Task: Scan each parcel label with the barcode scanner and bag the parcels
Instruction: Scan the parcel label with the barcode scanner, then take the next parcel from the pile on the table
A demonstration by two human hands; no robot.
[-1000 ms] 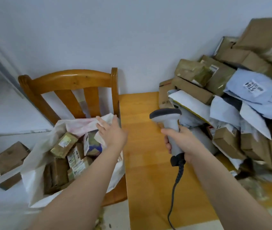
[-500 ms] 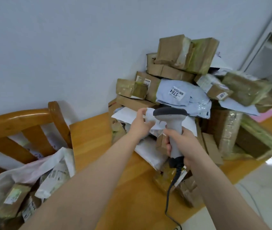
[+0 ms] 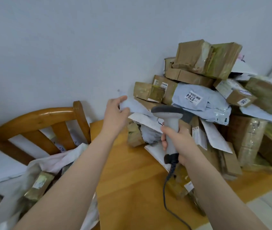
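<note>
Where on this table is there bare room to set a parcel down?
The bare patch is the wooden table top between the chair and the parcel pile, left of the barcode scanner cable. The right and rear are crowded with stacked parcels against the wall; loose parcels lie by the near right edge.

The left forearm [image 3: 75, 171] and the right forearm [image 3: 214, 188] are bare along all their visible length. The left hand [image 3: 115, 112] and the right hand [image 3: 176, 138] are likewise bare; the nails are too blurred to describe.
</note>
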